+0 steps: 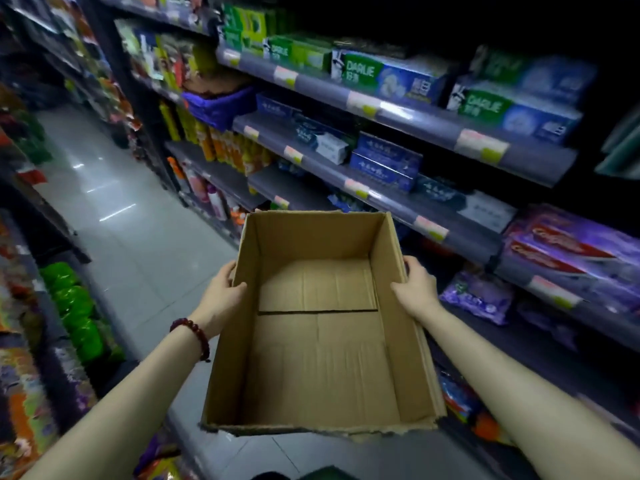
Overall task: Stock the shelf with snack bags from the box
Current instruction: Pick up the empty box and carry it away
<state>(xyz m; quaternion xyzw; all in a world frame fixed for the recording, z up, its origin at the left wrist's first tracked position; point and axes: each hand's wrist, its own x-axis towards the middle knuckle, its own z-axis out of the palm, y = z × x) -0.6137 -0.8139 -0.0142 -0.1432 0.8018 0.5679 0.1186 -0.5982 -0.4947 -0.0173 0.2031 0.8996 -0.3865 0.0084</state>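
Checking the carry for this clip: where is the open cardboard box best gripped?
By its two long side walls, one hand from each side. The cardboard box is open-topped, empty and wide, and the left hand and right hand already hold those top edges.

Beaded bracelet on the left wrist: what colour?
Dark red beaded bracelet, clearest in the head view.

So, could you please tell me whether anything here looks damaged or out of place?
Yes: the cardboard box holds no snack bags at all, only its bare bottom flaps. Its near rim is ragged and torn. The left hand and right hand each grip a side wall, carrying it above the aisle floor.
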